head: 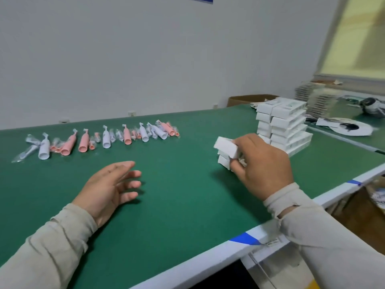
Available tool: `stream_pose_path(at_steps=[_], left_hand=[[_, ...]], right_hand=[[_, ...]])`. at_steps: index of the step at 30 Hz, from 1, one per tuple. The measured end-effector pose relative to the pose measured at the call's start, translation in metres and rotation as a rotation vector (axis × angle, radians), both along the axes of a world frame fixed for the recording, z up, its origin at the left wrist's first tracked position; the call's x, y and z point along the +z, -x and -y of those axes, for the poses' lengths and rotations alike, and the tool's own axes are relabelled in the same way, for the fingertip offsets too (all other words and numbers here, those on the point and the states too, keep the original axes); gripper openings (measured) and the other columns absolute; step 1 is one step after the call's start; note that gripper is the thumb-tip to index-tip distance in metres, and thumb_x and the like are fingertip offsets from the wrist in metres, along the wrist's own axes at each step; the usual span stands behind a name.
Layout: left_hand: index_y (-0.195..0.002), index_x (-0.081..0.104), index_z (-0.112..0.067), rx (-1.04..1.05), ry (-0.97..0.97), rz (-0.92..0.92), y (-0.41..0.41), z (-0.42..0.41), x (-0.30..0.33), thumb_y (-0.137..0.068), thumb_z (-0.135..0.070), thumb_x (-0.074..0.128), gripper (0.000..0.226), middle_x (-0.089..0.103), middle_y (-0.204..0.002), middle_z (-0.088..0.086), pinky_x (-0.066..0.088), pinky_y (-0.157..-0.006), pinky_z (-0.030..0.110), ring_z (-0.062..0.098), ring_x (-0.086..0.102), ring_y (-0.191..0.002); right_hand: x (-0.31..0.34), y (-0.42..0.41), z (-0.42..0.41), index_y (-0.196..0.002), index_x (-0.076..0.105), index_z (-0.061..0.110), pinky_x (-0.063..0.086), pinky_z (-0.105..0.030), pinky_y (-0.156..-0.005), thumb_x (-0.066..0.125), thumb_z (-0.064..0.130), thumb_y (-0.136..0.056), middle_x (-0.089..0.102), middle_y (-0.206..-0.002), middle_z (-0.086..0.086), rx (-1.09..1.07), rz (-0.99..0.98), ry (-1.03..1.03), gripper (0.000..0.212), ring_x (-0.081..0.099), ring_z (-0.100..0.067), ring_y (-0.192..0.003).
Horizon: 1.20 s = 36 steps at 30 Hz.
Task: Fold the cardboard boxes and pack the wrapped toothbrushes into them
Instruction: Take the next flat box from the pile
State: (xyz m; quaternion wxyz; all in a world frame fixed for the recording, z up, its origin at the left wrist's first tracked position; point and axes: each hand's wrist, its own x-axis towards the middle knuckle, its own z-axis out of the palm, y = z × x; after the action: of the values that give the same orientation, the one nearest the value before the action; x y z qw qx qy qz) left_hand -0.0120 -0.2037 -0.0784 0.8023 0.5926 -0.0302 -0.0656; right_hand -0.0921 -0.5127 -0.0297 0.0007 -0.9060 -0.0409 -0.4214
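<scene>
R hand (260, 161) gripped a white box (226, 147) from above, fingers curled round it, holding it on top of two more small boxes (224, 160) just in front of the big stack of boxes (285, 126) at the right of the green surface (177, 195). L hand (112, 184) was open w/ fingers spread & relaxed, holding nothing, hovering or resting low over the surface; couldn't tell which. The wrapped toothbrushes (100, 140), pink & white, lay in a loose row well apart to the far left, not yet boxed. Step looked like stacking a finished box, prob. To do it well: line the box's edges up w/ the ones under it before letting go, set it down flat, not tilted, & release gently so the short pile doesn't slide. Keep the pile close beside the big stack but not knocking it. L hand was free to go for the next toothbrush meanwhile.
</scene>
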Motion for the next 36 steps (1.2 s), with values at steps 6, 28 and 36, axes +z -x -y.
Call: stream_pose_path(at_steps=[6, 28, 36], left_hand=[[-0.104, 0.066, -0.014, 0.014, -0.012, 0.017, 0.001, 0.0, 0.001, -0.097, -0.022, 0.058, 0.013, 0.073, -0.084, 0.004, 0.054, -0.048, 0.023, 0.012, 0.066, -0.06], [-0.096, 0.064, -0.019, 0.388, -0.18, 0.177, -0.006, -0.001, -0.001, -0.095, -0.01, 0.063, 0.009, 0.069, -0.08, 0.002, 0.048, -0.044, 0.021, 0.009, 0.061, -0.054], [-0.086, 0.059, -0.026, 0.882, -0.459, 0.329, 0.018, -0.054, -0.014, -0.091, -0.004, 0.063, 0.023, 0.061, -0.081, -0.006, 0.052, -0.078, 0.031, 0.002, 0.056, -0.071]], right_hand=[[-0.019, -0.015, 0.04, -0.11, 0.054, 0.025, 0.048, -0.035, -0.066, 0.062, 0.042, -0.084, 0.057, -0.113, 0.001, -0.245, -0.339, -0.089, 0.032, 0.06, -0.028, -0.091], [-0.013, -0.041, -0.093, -0.115, 0.062, 0.03, 0.051, -0.035, -0.083, 0.048, 0.061, -0.084, 0.064, -0.113, 0.009, 0.315, -0.392, -0.19, 0.045, 0.058, -0.014, -0.089], [-0.035, -0.111, -0.24, -0.087, 0.066, 0.023, 0.053, -0.032, -0.086, 0.071, 0.021, -0.089, 0.063, -0.077, 0.014, 0.836, -0.688, -0.751, 0.005, 0.059, -0.004, -0.073]])
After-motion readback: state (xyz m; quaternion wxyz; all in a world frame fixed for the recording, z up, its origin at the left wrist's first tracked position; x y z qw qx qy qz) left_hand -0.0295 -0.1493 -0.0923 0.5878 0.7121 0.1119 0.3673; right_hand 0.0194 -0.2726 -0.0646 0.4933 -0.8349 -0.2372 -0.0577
